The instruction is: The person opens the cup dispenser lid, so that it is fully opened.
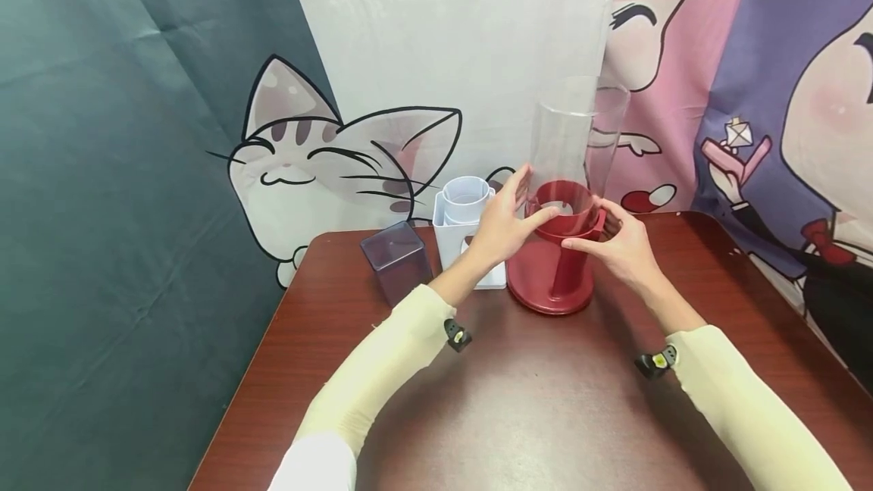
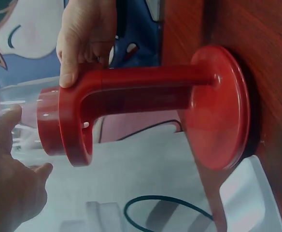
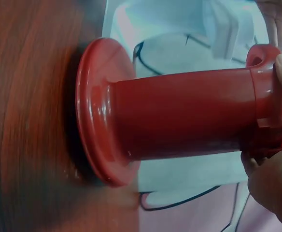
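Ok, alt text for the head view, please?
A person's right grip holds the top of a round-based red plastic stand; the left grip is beside the tall clear cylinder rising from it. To its left on a brown wood-grain table are a white plastic holder and a dark translucent boxy container.

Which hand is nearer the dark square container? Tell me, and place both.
Left. The left hand is to the container's right, beside the clear cylinder. The right hand is farther right, gripping the red stand near its top.
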A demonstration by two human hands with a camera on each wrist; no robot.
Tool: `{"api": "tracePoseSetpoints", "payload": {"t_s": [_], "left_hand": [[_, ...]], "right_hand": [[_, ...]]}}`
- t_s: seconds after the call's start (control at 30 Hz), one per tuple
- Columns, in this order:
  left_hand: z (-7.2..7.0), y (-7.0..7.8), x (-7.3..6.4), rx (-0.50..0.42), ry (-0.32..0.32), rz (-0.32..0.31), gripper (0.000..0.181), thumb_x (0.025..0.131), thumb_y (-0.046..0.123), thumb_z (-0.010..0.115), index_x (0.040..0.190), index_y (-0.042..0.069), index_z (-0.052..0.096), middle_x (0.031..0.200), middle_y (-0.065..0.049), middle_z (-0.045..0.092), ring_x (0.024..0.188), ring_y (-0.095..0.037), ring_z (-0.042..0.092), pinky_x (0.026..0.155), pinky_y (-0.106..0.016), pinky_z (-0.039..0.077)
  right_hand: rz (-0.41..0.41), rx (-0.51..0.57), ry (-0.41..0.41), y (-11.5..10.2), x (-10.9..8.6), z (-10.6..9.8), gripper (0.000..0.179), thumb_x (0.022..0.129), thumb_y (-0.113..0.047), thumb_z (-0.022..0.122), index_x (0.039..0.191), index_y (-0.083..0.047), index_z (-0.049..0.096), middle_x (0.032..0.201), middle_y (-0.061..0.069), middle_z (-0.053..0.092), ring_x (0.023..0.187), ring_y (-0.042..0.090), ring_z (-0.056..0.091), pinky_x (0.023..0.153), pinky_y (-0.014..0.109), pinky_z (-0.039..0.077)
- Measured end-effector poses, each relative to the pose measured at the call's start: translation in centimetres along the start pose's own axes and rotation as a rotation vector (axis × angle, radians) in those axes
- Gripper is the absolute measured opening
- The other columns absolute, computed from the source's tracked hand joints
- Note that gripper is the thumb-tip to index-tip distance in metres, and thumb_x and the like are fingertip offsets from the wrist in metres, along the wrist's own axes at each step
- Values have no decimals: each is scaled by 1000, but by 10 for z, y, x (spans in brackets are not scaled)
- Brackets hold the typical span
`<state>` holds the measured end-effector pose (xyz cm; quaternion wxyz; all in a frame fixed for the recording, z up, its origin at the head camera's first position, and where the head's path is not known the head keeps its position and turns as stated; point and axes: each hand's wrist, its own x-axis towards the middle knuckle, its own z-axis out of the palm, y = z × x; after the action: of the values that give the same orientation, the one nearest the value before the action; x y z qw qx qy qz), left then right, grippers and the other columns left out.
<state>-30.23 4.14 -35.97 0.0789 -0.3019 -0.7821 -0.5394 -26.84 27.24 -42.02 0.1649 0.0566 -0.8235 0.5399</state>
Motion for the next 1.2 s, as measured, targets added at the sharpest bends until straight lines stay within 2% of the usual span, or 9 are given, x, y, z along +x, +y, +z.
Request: {"api": "tracePoseSetpoints", "payload": {"t_s": [0.07,0.27,0.47,0.67,0.8,0.9,1.0,1.2], "left_hand": [[-4,6,-6,-22,5,1,87,93,22,85,163,1,36,165,-12,45,149,-17,46,113,-24,44],[-16,18,-29,-42,38,0,86,91,22,88,160,2,41,161,-12,50,146,-14,50,109,-22,47],[-28,29,-54,-45,83,3,84,87,19,91,157,3,47,157,-11,55,142,-18,55,107,-23,50],[-39,35,-79,-61,108,22,80,85,18,92,153,6,51,152,-7,59,133,-19,63,104,-33,55],[-47,34,-96,-10,135,13,81,84,20,94,152,7,52,149,-5,61,129,-19,66,103,-31,55],[-51,32,-109,16,154,14,81,82,20,95,150,7,52,148,-6,61,132,-24,64,105,-27,53],[-55,30,-121,37,164,10,80,82,21,95,150,9,53,147,-7,62,133,-26,63,106,-28,53],[-64,29,-138,57,175,8,80,81,23,96,147,9,53,145,-6,62,130,-22,65,101,-34,57]], "right_hand": [[-14,-8,-7,-8,-7,-2,91,82,-20,95,158,-5,48,148,20,61,130,32,64,94,11,51],[-51,-6,-38,-28,-28,-1,87,81,-20,96,156,-8,53,141,19,66,117,9,68,90,9,51],[-52,24,-74,-41,-46,8,88,81,-18,96,156,-8,53,142,17,66,117,6,67,92,10,51],[-89,63,-93,-49,-61,22,87,78,-13,97,154,-7,56,140,17,67,111,-6,65,93,11,52],[-100,55,-127,-51,-70,30,88,77,-15,98,154,-9,56,141,14,67,112,1,67,90,12,54],[-102,47,-153,-52,-77,37,89,75,-17,99,154,-11,57,143,12,66,119,15,68,92,13,53],[-108,56,-173,-52,-82,44,90,74,-18,100,153,-11,58,144,11,66,125,28,67,95,13,52],[-101,82,-236,-53,-89,52,88,76,-18,99,153,-11,58,147,11,64,130,33,65,97,20,53]]}}
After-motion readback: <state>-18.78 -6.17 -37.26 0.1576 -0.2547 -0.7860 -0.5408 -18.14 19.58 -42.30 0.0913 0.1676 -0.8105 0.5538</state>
